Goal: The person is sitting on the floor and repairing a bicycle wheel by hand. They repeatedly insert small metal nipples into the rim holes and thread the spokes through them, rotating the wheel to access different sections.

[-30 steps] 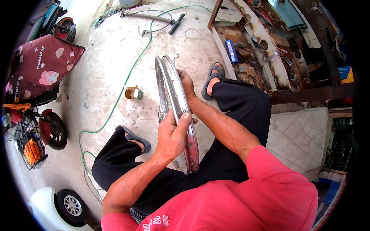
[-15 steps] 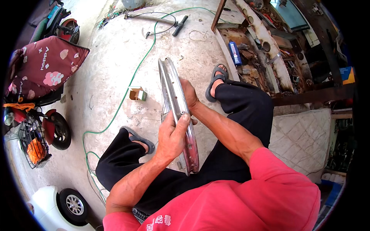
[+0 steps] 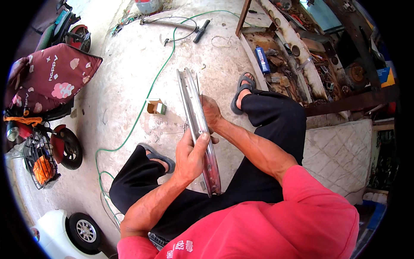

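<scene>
A bare metal wheel rim [image 3: 196,110] stands edge-on between my legs, its lower end near my lap. Thin spokes show beside it. My left hand [image 3: 189,156] is closed round the rim's near part, with the thumb pressed on its channel. On the right side of the rim, my right hand [image 3: 210,113] is curled close against it. Its fingertips are hidden behind the metal, so what they grip cannot be made out.
A small open carton [image 3: 155,106] sits on the concrete near scattered small metal parts. A green hose [image 3: 144,101] winds across the floor. Beyond lies a hand pump [image 3: 200,32]. Scooters stand left; a wooden frame with a blue bottle [image 3: 262,59] is right.
The rim has tilted slightly, its upper end leaning a little left. A thin rod now shows above my right hand, beside the rim. Both hands stay close to the rim.
</scene>
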### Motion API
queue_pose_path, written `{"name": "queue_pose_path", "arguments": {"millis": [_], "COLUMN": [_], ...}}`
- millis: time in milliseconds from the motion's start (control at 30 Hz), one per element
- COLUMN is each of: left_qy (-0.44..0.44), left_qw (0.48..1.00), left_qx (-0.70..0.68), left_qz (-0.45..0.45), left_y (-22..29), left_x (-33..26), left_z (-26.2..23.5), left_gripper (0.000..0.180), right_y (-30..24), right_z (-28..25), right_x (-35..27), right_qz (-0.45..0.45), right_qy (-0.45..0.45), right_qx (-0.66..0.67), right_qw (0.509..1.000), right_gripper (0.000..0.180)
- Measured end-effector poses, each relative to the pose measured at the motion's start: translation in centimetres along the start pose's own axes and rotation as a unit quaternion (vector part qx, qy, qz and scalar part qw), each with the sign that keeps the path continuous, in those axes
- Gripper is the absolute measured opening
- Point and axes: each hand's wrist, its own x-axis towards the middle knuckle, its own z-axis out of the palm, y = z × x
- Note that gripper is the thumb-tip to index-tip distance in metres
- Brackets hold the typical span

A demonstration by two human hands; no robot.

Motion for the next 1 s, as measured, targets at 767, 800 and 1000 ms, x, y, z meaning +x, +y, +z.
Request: {"name": "queue_pose_path", "arguments": {"millis": [767, 800, 1000], "left_qy": [-0.004, -0.001, 0.012], "left_qw": [0.999, 0.999, 1.0], "left_qx": [-0.026, -0.019, -0.006], "left_qz": [-0.034, -0.035, -0.017], "left_y": [0.0, 0.0, -0.4], "left_x": [-0.1, 0.0, 0.0], "left_z": [-0.3, -0.3, -0.5], "left_gripper": [0.044, 0.044, 0.046], "right_y": [-1.2, -0.9, -1.1], "right_z": [-1.1, -1.3, -0.6], "right_x": [-1.9, -1.7, -1.9], "right_qz": [-0.068, -0.069, -0.075], "right_qy": [-0.006, -0.005, -0.003], "right_qx": [-0.211, -0.224, -0.276], "right_qw": [0.975, 0.972, 0.958], "right_gripper": [0.057, 0.058, 0.064]}}
